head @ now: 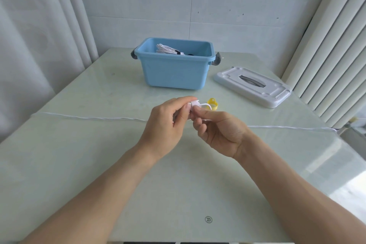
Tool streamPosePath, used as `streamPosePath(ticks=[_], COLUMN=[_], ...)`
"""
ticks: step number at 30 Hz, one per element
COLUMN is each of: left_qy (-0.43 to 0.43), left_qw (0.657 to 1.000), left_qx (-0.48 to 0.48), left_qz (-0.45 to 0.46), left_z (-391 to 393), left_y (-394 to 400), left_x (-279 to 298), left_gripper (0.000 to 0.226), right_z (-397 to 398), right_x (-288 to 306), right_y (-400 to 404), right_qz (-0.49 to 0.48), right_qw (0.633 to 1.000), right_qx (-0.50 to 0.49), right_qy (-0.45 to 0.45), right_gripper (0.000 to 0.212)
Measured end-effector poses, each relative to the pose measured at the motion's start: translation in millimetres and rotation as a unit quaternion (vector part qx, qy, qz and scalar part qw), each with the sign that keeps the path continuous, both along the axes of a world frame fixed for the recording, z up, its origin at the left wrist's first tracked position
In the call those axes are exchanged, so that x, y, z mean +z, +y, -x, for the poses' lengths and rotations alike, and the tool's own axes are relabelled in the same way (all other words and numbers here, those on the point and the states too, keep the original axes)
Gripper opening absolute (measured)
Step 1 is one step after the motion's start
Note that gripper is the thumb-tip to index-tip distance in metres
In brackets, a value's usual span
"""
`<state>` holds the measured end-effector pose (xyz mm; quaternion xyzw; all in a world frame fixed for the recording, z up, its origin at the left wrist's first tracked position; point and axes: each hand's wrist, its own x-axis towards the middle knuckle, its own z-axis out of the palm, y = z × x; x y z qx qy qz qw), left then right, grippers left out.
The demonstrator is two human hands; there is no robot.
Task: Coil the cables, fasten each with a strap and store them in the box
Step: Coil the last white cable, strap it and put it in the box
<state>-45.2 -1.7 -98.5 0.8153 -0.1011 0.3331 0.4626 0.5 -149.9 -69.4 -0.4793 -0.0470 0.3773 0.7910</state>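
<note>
at table centre, left hand (168,119) and right hand (215,130) both pinch a thin white cable (200,105), likely light and limp, best gripped near its plug, box (174,69) at twelve o'clock.

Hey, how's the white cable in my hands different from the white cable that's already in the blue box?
The white cable in the hands is held up over the table, pinched between the left hand and right hand; the coiled cable in the box lies inside the blue box. The boxed one is a bundle with a dark strap around it; the held one shows no strap on it. Both are white.
</note>
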Motion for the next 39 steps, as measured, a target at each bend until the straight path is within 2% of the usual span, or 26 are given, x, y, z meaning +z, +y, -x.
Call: streamPosePath(ticks=[2, 5, 11, 14, 17, 22, 26, 29, 30, 33, 36, 39], left_qy=[0.026, 0.053, 0.065, 0.072, 0.086, 0.109, 0.122, 0.110, 0.111, 0.114, 0.107, 0.113], left_qw=[0.999, 0.998, 0.997, 0.995, 0.990, 0.989, 0.989, 0.992, 0.992, 0.991, 0.987, 0.984], left_qx=[-0.012, -0.011, -0.036, -0.038, -0.038, -0.037, -0.019, -0.002, -0.001, -0.001, -0.030, -0.041], left_qz=[0.029, 0.026, 0.017, 0.053, 0.106, 0.093, 0.076, 0.062, 0.060, 0.073, 0.114, 0.133], left_z=[0.8, 2.3, 4.6, 5.0, 5.2, 3.3, 2.0, 1.3, 1.1, 1.1, 1.8, 3.3], left_y=[-1.4, -2.6, 1.6, 1.3, 2.5, 3.9, 6.2, 10.0, 10.5, 10.5, 8.9, 6.3], left_x=[-0.5, -0.4, 2.7, 5.0, 7.6, 6.5, 3.4, 3.9, 3.7, 6.0, 8.4, 9.1], left_gripper=[0.025, 0.027, 0.025, 0.027, 0.020, 0.016, 0.018, 0.015, 0.014, 0.012, 0.014, 0.020], right_z=[0.9, 4.2, 6.5, 6.8, 3.8, -4.0, -2.0, 0.7, 3.0, 6.9, 2.3, -4.1], right_x=[-2.9, -6.7, -2.4, -2.4, 0.5, 0.3, 4.9, 9.8, 11.0, 8.4, 0.9, -3.4], right_y=[1.0, 4.0, 6.3, 4.8, 1.0, -10.8, -16.5, -19.4, -19.7, -17.4, -14.5, -15.3], right_qz=[0.028, 0.084, 0.117, 0.121, 0.105, 0.114, 0.160, 0.150, 0.150, 0.173, 0.204, 0.208], right_qw=[0.998, 0.985, 0.975, 0.974, 0.979, 0.972, 0.957, 0.946, 0.933, 0.862, 0.808, 0.759], right_qx=[-0.024, -0.064, -0.124, -0.119, -0.065, 0.009, -0.018, -0.033, -0.015, 0.034, -0.040, -0.078], right_qy=[-0.051, -0.138, -0.139, -0.147, -0.165, -0.204, -0.242, -0.286, -0.326, -0.476, -0.552, -0.612], right_gripper=[0.009, 0.013, 0.016, 0.024, 0.018, 0.014, 0.018, 0.024, 0.022, 0.026, 0.025, 0.012])
